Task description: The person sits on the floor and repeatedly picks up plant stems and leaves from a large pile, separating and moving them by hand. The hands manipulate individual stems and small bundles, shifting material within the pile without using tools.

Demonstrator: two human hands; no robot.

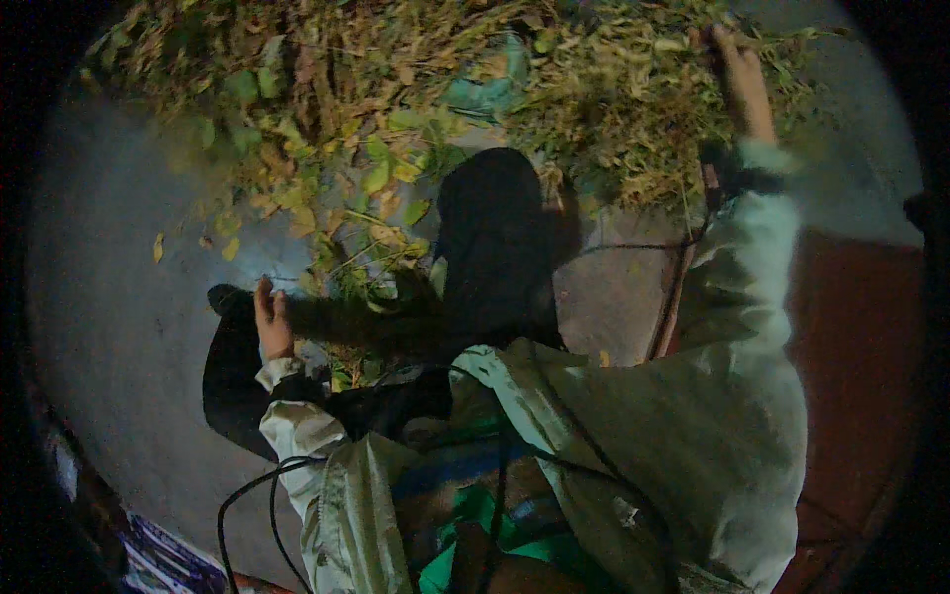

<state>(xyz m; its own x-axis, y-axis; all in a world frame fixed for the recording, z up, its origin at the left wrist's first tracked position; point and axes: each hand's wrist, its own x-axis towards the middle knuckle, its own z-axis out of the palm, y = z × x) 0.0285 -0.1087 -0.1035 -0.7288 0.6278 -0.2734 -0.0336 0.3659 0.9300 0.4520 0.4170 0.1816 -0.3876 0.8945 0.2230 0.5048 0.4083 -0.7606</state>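
My right hand (746,82) reaches to the far right end of a heap of cut leafy plants (616,111). It is blurred and its fingertips are among the stalks; whether they grip any cannot be made out. My left hand (274,324) is near a dark rounded shape (230,371), which may be my knee, with fingers somewhat apart and nothing seen in them. Yellow and green leaves (378,174) lie between the hands, in front of another dark shape (490,245). A teal piece of cloth or plastic (486,93) lies within the heap.
The heap rests on a grey floor (126,260), with loose leaves scattered around it. A reddish-brown surface (853,371) is to the right. Black cables (241,494) loop around my pale jacket (698,445). A purple-and-white patterned item (167,553) sits at lower left.
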